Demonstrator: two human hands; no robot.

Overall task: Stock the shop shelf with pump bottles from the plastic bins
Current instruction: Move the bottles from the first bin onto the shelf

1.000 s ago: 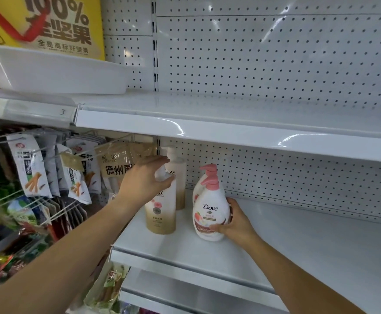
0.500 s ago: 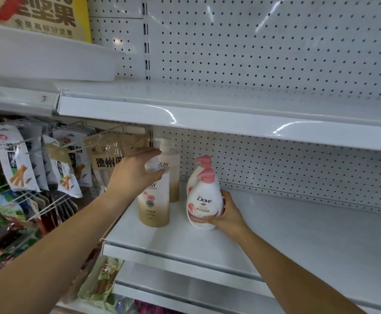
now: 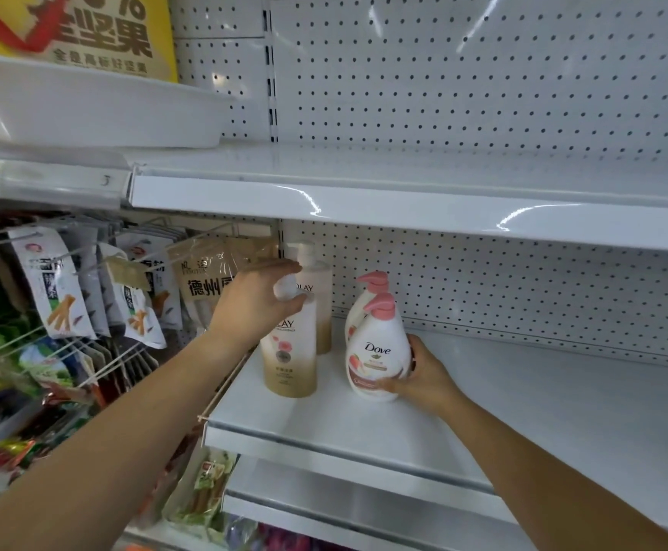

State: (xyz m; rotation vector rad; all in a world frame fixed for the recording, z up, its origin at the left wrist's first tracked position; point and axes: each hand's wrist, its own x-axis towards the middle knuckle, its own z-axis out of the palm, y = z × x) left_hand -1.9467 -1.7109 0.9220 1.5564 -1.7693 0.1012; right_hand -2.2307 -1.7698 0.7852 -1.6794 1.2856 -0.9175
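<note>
Head view of a shop shelf unit. The lower shelf point(image 3: 304, 485) is seen nearest, at 6 o'clock, below the middle shelf point(image 3: 523, 411), on whose left end four pump bottles are stood upright. The left hand point(image 3: 254, 310), reached in from 7 o'clock, is placed at the top of the front Olay bottle point(image 3: 290, 355); the white pump head is pinched between the thumb below and the curled fingers above. At 3 o'clock of that bottle, a little apart from it, the front Dove bottle point(image 3: 378, 353) is held low on its right side by the right hand point(image 3: 427, 377), which enters from 5 o'clock; the thumb is laid across the bottle's lower front, while the fingers are hidden behind it and their spread cannot be told. The rear Olay bottle point(image 3: 321, 308) and the rear Dove bottle point(image 3: 362, 298) are set directly behind their front counterparts, near the pegboard back panel point(image 3: 483, 93). Hanging snack packets point(image 3: 52, 284) are seen on wire hooks at 9 o'clock. The upper shelf point(image 3: 403, 200) is shown across the frame at mid-height. At 10 o'clock a white plastic bin point(image 3: 86, 109) is rested on the neighbouring shelf, with a yellow sign point(image 3: 98, 29) behind it.
</note>
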